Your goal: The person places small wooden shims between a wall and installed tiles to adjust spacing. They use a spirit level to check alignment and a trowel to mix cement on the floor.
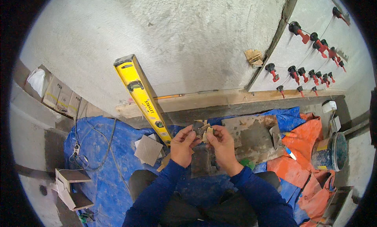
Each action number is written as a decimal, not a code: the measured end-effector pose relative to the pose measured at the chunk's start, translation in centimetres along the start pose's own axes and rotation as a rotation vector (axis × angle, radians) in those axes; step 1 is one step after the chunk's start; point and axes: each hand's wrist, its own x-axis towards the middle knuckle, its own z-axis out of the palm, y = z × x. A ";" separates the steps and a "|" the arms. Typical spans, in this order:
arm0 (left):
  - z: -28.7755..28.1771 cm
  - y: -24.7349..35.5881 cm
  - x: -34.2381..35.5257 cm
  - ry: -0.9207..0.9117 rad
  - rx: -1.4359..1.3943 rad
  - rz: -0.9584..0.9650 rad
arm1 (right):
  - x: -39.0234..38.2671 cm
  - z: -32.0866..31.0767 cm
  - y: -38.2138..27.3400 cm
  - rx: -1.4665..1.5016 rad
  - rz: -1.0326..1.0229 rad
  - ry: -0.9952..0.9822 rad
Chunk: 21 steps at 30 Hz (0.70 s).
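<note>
Both hands meet in front of my knees over a torn brown-and-grey scrap of cardboard. My left hand is closed, pinching the scrap's left side between thumb and fingers. Its right side is pinched by my right hand, thumb toward me. Just left of my hands, a yellow spirit level leans against the wall with its lower end by my left fingers. Square tile pieces lie on the sheet beside that end. Below and behind my hands is a mortar-stained grey board.
Black-and-red levelling clips stick out of the tiled wall at right. A pencil lies on the wooden ledge; folded cardboard sits above. A trowel, orange sheet and bucket stand right. Cables cross the blue tarp.
</note>
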 end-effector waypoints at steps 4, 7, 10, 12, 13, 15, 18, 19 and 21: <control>-0.5 -0.5 -0.1 -0.111 0.080 0.065 | 0.4 -0.5 0.2 -0.231 -0.068 0.027; -1.0 -0.4 0.1 -0.101 0.051 0.012 | 0.5 -0.6 0.2 -0.228 -0.075 -0.005; -1.2 0.1 0.2 -0.088 0.096 0.002 | 0.3 -0.3 0.3 -0.249 -0.095 -0.023; -1.2 0.4 0.1 -0.097 0.093 -0.010 | 0.4 -0.2 0.4 -0.339 -0.145 0.009; -1.1 0.5 0.1 -0.126 0.056 -0.020 | 0.4 -0.2 0.5 -0.326 -0.159 0.029; -1.0 0.7 0.0 -0.148 0.039 -0.060 | 0.6 -0.1 0.5 -0.299 -0.187 0.068; -0.9 0.9 -0.1 -0.163 0.019 -0.068 | 0.7 -0.1 0.3 -0.402 -0.178 0.078; -0.9 0.9 -0.1 -0.190 -0.012 -0.061 | 0.7 -0.1 0.2 -0.393 -0.180 0.056; -1.0 1.0 -0.1 -0.149 0.091 -0.058 | 0.6 0.0 -0.2 -0.385 -0.163 0.027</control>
